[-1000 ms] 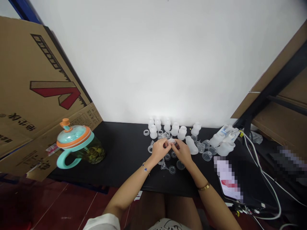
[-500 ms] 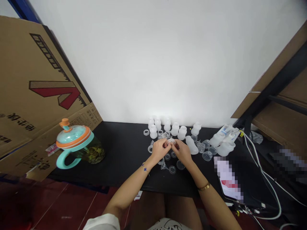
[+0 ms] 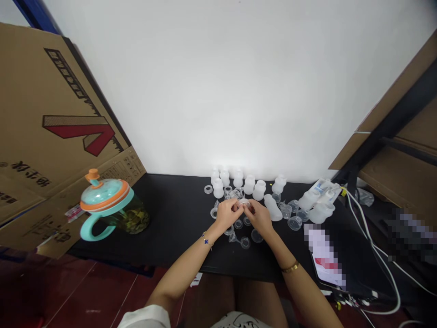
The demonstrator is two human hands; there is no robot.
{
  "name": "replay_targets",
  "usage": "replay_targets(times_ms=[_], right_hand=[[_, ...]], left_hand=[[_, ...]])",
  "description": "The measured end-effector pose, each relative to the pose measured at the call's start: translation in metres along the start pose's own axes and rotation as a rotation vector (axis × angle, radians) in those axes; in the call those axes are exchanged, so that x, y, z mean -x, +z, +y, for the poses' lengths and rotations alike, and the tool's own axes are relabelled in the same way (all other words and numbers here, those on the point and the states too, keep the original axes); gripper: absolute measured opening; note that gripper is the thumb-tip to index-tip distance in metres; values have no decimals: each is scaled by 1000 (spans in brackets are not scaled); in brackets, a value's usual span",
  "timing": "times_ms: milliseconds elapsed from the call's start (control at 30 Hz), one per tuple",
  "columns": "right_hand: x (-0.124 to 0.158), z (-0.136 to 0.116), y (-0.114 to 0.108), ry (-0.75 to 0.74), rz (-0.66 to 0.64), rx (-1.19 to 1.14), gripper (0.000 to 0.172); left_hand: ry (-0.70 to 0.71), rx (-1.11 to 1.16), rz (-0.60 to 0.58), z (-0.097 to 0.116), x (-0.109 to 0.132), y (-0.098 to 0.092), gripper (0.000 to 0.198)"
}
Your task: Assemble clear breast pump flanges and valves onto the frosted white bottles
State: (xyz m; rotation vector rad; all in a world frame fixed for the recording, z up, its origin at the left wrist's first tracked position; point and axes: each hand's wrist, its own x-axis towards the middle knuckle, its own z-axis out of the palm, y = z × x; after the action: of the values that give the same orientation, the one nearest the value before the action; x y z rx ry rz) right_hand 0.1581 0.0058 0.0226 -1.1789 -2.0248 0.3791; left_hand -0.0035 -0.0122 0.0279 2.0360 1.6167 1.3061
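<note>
We pinch small whitish part [image 3: 243, 201], probably ring, between fingertips of left hand [image 3: 225, 214] and right hand [image 3: 261, 217], both curled nearly closed. Part held above black table [image 3: 170, 223], clear plastic pieces [image 3: 245, 243] around; frosted bottles [image 3: 249, 185] stand behind, near wall [image 3: 218, 82]; toppled bottle [image 3: 273, 208] just beside right hand.

Held piece [image 3: 243, 201], perhaps ring, partly hidden
</note>
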Motion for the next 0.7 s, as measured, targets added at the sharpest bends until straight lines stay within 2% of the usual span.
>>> replay_targets(times_ms=[333, 700], right_hand=[[-1, -2, -1, 2, 12, 27, 29], [1, -10, -6, 70, -11, -192, 27]], left_hand=[[-3, 27, 6, 2, 0, -2, 29], [36, 56, 19, 0, 0, -3, 34]])
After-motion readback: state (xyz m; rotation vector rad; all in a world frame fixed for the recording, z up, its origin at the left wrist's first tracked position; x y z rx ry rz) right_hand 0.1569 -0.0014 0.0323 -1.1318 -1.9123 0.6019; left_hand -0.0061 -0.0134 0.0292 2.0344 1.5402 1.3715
